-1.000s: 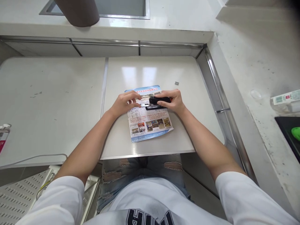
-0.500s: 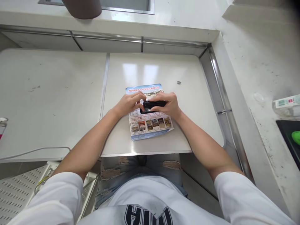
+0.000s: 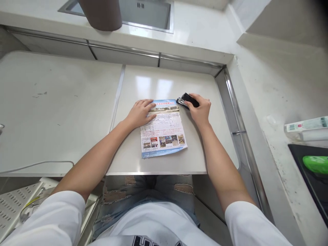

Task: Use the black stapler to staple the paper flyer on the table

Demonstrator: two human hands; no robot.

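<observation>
A printed flyer [image 3: 166, 123] with a blue header, red lettering and a row of small photos lies on the white table. My left hand [image 3: 141, 112] rests flat on its upper left part, fingers spread. In my right hand [image 3: 201, 107] is a black stapler [image 3: 191, 100], gripped by its rear end. The stapler's front end points left and sits right by the flyer's upper right corner. Whether its jaws are around the paper edge I cannot tell.
A metal strip [image 3: 118, 92] divides the white tabletop [image 3: 77, 102]. Beyond it stand a brown container [image 3: 102, 15] and a sink [image 3: 148, 15]. To the right, on a ledge, are a clear package [image 3: 307, 128] and a green object [image 3: 316, 164] on a black tray. A cable [image 3: 38, 166] runs along the front left.
The stapler has moved in my right hand from above the flyer's middle to its upper right corner. My left hand has let go of the stapler and flattened onto the flyer. The view has shifted.
</observation>
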